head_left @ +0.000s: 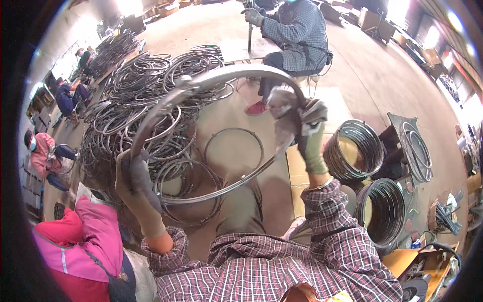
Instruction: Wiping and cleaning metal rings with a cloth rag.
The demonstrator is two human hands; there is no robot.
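I hold a large metal ring (pixel 226 74) up in front of me, tilted, with a small knob-like lump on its upper left part. My left hand (pixel 136 178), in a dark-palmed glove, is closed round the ring's left side. On the right side, my right hand (pixel 313 123), gloved too, grips the ring with a crumpled grey cloth (pixel 283 113) pressed against it. Motion blurs the cloth and the fingers there. Beneath the held ring, another thin ring (pixel 234 130) lies on the floor.
A big heap of similar rings (pixel 143 95) fills the left front. Two neat ring stacks (pixel 380 211) stand at my right, near flat cardboard (pixel 298 183). A seated person (pixel 302 38) works across from me; a person in pink (pixel 103 241) is close at my left.
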